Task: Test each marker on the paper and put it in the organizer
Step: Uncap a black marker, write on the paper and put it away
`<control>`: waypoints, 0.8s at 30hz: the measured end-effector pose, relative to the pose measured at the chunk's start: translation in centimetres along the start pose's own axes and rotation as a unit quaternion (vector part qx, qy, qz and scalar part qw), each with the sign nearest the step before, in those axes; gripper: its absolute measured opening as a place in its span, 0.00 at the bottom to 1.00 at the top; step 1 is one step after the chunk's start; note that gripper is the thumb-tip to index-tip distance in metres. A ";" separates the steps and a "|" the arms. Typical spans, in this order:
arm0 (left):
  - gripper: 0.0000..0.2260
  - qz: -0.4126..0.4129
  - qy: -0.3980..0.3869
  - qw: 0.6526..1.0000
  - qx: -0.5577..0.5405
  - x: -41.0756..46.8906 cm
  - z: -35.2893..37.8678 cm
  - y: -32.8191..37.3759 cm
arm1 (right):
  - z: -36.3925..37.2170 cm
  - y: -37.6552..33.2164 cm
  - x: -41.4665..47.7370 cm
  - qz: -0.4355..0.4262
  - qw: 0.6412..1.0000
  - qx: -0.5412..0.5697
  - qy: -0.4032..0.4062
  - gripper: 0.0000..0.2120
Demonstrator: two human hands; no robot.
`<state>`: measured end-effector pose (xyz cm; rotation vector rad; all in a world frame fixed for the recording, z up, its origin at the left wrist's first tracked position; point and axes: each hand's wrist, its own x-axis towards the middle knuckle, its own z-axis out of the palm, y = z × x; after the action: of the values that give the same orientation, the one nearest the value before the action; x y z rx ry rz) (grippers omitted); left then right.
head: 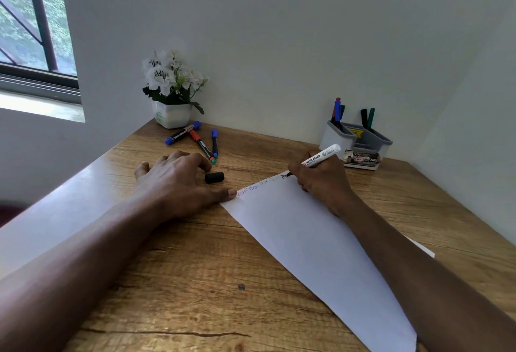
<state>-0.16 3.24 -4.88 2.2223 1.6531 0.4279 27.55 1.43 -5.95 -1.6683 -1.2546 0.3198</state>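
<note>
Our right hand [324, 184] grips the marker [321, 156], tip on the paper [307, 240]. The barrel tilts toward the organizer [329, 135] just beyond those fingers, so that hand's nearer. Left hand [173, 181] rests loose, thumb pinning the paper.

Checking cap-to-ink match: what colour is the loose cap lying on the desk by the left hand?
Black. The cap shows best in the head view, the only view here.

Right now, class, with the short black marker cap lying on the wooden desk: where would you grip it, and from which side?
Probably pinch the short black marker cap across its middle, from above: it lies on its side, so its curved walls face near and far. The left hand lies closest, just left of it.
</note>
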 end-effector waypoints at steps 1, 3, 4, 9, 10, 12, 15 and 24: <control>0.37 0.000 0.000 1.000 0.000 0.0 0.0 0.0 | 0.0 0.0 0.0 -0.001 1.000 -0.001 0.001 0.12; 0.37 -0.001 0.000 1.000 0.000 0.0 0.0 0.0 | 0.0 0.0 -0.1 0.004 1.000 -0.006 0.006 0.12; 0.37 0.000 0.000 1.000 0.000 0.0 0.0 0.0 | 0.0 0.0 -0.1 0.008 1.000 -0.009 0.009 0.12; 0.36 0.000 0.000 1.000 -0.001 0.0 0.0 0.0 | 0.1 0.0 -0.1 0.012 1.000 -0.020 0.013 0.12; 0.36 0.000 0.000 1.000 -0.001 -0.1 0.0 0.0 | 0.0 -0.1 -0.1 0.014 1.000 -0.017 0.015 0.11; 0.36 0.001 0.001 1.000 -0.001 -0.1 0.0 0.0 | 0.0 -0.1 -0.1 0.019 1.000 -0.009 0.021 0.12; 0.37 0.002 -0.001 1.000 -0.003 -0.1 0.0 0.0 | 0.0 -0.2 0.0 0.029 0.999 -0.004 0.018 0.12; 0.37 0.001 0.001 1.000 -0.001 -0.1 -0.1 0.0 | -0.1 -0.4 -0.3 0.025 0.999 -0.009 0.020 0.11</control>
<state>-0.20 3.10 -4.81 2.2229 1.6525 0.4317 27.24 1.14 -5.71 -1.7149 -1.1917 0.3048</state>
